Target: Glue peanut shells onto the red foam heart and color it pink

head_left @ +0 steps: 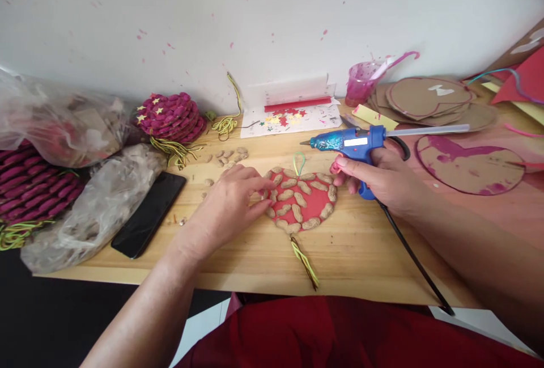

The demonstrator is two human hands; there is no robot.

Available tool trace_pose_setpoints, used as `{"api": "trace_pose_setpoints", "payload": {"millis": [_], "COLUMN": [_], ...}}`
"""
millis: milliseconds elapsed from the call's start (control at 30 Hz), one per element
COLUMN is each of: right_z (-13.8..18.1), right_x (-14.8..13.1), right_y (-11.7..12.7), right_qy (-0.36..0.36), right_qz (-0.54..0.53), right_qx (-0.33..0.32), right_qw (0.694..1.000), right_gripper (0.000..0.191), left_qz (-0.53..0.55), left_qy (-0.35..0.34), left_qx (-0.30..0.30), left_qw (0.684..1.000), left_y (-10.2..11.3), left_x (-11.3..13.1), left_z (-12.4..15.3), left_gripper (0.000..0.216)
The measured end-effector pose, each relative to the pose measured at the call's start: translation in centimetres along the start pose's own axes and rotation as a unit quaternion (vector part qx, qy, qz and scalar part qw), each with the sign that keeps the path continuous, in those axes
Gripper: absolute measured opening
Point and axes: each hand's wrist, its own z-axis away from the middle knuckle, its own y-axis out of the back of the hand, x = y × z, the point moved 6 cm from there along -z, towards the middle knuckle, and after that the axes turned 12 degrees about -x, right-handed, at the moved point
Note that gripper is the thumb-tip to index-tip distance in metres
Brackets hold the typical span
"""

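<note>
A red heart-shaped card (306,202) lies on the wooden table (357,254), partly covered with glued peanut shells, with a green loop at its top and a yarn tassel (305,263) below. My left hand (232,201) rests on the heart's left edge, fingertips pressed together on a peanut shell there. My right hand (380,178) is wrapped round the handle of a blue glue gun (355,142), held just above and right of the heart, nozzle pointing left. Its black cord (408,254) runs off the table's front edge.
Loose peanut shells (227,158) lie behind my left hand. A black phone (149,213), plastic bags (93,209) and pink woven pieces (170,115) fill the left. Cardboard discs (470,164), a pink cup (361,81) and scissors (399,144) sit at the right.
</note>
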Motion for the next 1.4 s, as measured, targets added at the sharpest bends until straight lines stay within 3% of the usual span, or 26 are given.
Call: {"api": "trace_pose_setpoints", "payload": {"millis": [1400], "right_z": [-0.05], "right_x": [0.38], "right_y": [0.01], "right_qy": [0.010], "right_qz": [-0.011], "right_qx": [0.002], "right_qw": [1.000], "right_gripper": [0.027], "left_qz": [0.022], "left_qy": [0.053], "left_qx": [-0.021], "left_qw": [0.998], "left_y": [-0.57], "left_x": [-0.29], "left_z": [0.17], "left_gripper": [0.011]}}
